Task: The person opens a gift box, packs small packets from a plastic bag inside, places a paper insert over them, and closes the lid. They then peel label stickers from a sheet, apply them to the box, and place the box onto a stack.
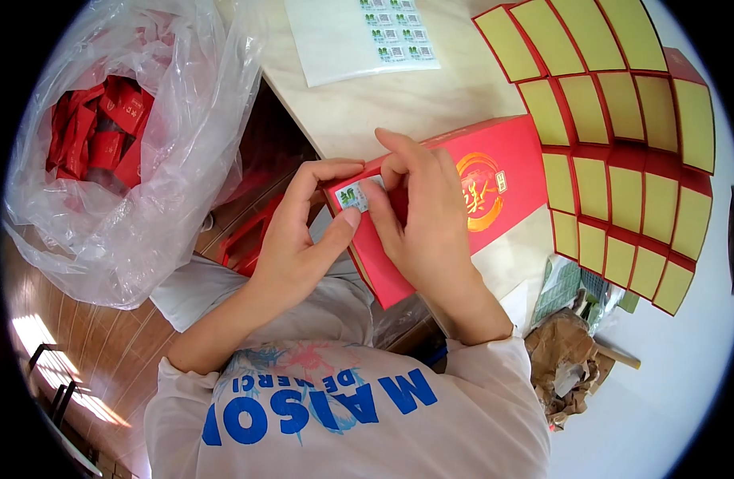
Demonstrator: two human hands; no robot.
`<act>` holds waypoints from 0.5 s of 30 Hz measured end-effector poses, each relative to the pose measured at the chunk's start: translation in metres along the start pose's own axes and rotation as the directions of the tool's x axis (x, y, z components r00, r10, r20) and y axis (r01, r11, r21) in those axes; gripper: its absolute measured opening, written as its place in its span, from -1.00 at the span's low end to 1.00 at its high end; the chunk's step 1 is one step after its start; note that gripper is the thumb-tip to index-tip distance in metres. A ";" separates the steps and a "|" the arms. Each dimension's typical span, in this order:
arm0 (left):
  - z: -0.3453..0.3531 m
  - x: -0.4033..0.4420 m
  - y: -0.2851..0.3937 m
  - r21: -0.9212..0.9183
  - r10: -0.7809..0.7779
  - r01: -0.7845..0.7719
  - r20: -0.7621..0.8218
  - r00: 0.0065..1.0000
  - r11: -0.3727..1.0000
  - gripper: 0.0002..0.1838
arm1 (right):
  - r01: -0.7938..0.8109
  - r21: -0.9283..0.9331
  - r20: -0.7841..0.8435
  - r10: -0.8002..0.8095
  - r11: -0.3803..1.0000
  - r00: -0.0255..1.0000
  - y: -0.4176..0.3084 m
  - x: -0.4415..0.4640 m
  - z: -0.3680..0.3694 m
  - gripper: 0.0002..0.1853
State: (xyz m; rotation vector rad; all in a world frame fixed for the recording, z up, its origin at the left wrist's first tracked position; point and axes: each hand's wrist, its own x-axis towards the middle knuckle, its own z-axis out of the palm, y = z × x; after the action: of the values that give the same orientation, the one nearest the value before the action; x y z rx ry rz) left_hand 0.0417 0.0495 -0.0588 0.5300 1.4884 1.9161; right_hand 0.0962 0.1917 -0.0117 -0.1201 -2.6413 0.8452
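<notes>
A red gift box with a gold circular emblem lies at the table's edge, its near end jutting out over my lap. A small white sticker with green print sits on the near-left end of the box's face. My left hand grips that end, the forefinger along its edge and the thumb tip at the sticker's lower edge. The thumb of my right hand presses on the sticker, while its other fingers curl over the box; their tips are partly hidden.
On the pale table rests a sheet of matching stickers. Red boxes with yellow-green ends are stacked at right. A clear plastic bag holds red packets at left. Crumpled brown paper lies at lower right.
</notes>
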 end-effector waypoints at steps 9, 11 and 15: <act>0.004 0.020 0.011 0.279 -0.054 0.053 -0.003 0.999 0.959 -0.63 | -0.016 -0.369 -0.051 -0.003 0.929 0.999 0.020 -0.015 -0.029 -0.66; 0.007 0.031 0.015 0.340 -0.085 0.070 0.029 0.996 0.938 -0.68 | -0.006 -0.314 -0.035 -0.005 0.949 0.999 0.007 -0.040 -0.031 -0.63; -0.003 0.043 -0.005 -0.064 -0.062 0.065 0.041 0.997 0.996 -0.51 | -0.038 -0.271 0.078 0.062 0.962 0.995 -0.009 -0.100 -0.020 -0.41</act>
State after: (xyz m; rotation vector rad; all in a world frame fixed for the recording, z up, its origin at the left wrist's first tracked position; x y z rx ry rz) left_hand 0.0106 0.0783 -0.0675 0.4821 1.3971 1.8874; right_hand 0.1970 0.1768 -0.0232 -0.2256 -2.8339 0.5106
